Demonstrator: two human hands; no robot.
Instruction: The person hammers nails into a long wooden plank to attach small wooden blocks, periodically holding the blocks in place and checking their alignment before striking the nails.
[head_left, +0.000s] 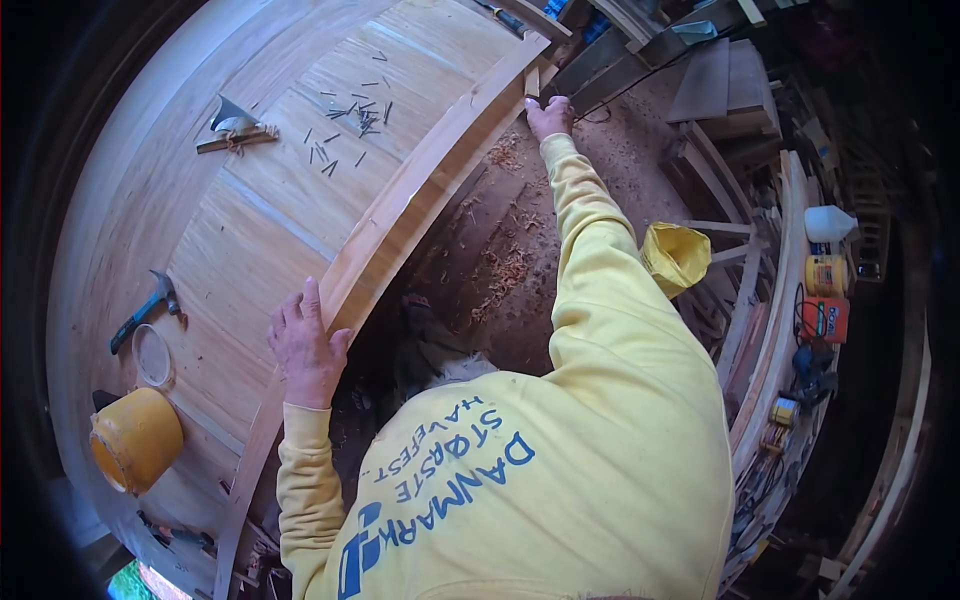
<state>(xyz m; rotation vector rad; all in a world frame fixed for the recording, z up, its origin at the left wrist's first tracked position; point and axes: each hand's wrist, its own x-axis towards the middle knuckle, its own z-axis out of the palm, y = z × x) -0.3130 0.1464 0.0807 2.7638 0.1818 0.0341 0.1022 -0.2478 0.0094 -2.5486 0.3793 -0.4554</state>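
A long wooden board runs diagonally along the near edge of a planked wood surface. My left hand lies on this board at its lower part, fingers spread, the thumb at its near edge. At the board's far end, my right hand is beside the corner, next to a small wood block; whether it grips anything is not plain. Loose nails lie scattered on the planks. A claw hammer with a blue and black handle rests at the left, beside a round plastic lid.
A yellow plastic tub lies on its side at the lower left. A small wooden tool with shavings sits farther up. Wood shavings cover the floor. At the right are a yellow bag and a cluttered bench with a white jug.
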